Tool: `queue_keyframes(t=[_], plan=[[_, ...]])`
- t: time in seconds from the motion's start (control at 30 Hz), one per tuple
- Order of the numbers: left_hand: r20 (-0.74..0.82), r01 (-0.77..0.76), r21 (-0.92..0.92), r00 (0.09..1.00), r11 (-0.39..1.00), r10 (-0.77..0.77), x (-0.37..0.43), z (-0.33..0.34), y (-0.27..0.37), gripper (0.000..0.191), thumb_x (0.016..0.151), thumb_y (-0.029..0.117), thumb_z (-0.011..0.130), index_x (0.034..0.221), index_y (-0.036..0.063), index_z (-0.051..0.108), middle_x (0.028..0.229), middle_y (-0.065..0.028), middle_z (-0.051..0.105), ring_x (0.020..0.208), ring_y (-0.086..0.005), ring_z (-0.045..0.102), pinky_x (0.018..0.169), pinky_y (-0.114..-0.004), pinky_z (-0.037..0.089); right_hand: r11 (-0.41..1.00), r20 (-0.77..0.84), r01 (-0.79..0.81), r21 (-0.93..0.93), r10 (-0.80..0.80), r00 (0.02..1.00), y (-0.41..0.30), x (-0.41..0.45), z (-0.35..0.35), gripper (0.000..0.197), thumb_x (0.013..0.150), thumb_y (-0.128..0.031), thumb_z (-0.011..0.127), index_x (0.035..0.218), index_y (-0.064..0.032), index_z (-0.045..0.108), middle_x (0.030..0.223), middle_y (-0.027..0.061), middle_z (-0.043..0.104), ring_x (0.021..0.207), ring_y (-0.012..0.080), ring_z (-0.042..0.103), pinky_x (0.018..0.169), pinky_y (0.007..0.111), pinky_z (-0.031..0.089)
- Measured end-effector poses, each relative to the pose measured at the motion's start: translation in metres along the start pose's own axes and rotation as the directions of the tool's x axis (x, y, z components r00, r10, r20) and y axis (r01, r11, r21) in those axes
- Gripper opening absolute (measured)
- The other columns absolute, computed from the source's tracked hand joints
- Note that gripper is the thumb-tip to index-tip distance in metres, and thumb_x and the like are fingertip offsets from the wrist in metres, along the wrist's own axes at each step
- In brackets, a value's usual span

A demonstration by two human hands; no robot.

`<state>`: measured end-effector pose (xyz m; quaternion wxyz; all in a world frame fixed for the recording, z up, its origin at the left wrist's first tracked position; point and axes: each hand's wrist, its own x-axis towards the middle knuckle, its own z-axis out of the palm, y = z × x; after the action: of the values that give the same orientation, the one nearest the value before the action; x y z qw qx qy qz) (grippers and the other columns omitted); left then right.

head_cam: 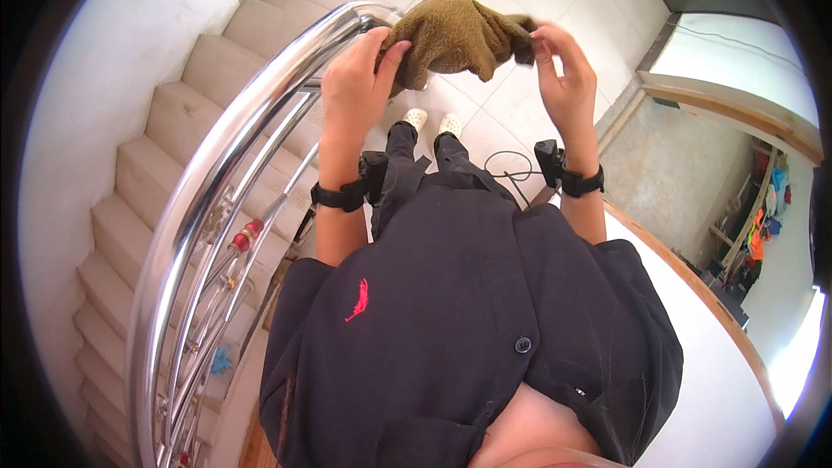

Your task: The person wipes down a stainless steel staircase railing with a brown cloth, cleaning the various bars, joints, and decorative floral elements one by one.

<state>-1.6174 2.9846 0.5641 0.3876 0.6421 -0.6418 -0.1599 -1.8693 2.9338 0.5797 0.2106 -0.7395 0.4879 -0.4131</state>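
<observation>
A brown terry cloth (448, 36) hangs bunched between my two hands, in front of me at the top of the view. My left hand (357, 84) grips its left end between thumb and fingers, close beside the polished metal handrail (214, 149). At the other end, my right hand (564, 75) pinches a darker corner of the cloth with thumb and fingertips. Behind the cloth, the curved end of the handrail is partly hidden. Each wrist wears a black strap with a small black device.
Concrete stairs (188, 110) run along the left behind the metal balusters, which carry red ornaments (247, 235). My feet in cream clogs (450, 123) stand on the tiled floor (507, 101). A black cable (510, 175) loops near them. A wood-framed doorway (734, 94) opens on the right.
</observation>
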Motion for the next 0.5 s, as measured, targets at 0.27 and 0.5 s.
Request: queue_keyframes(t=[0.27,0.5], plan=[[-0.342,-0.346,0.172,0.857,0.922,0.386,0.079,-0.037,0.007,0.018,0.089,0.015,0.064,0.106,0.0088,0.065,0.094,-0.011,0.069,0.085,-0.0302,0.065,0.07,-0.037,0.051,0.935,-0.137,0.227,-0.274,-0.271,0.953,-0.022,0.113,-0.043,0.014,0.097,-0.011,0.053,0.107,-0.004,0.058,0.093,0.0122,0.066,0.078,0.0235,0.065,0.071,0.03,0.049],[-0.526,-0.452,0.379,0.612,0.807,0.59,0.103,-0.083,0.047,0.026,0.077,0.002,0.075,0.102,0.009,0.069,0.123,-0.0059,0.065,0.103,-0.0236,0.063,0.086,-0.033,0.05,0.796,-0.419,0.435,-0.421,-0.596,0.685,-0.045,0.113,-0.077,0.014,0.096,-0.01,0.058,0.108,-0.005,0.059,0.093,0.0075,0.066,0.072,0.016,0.062,0.065,0.024,0.048]])
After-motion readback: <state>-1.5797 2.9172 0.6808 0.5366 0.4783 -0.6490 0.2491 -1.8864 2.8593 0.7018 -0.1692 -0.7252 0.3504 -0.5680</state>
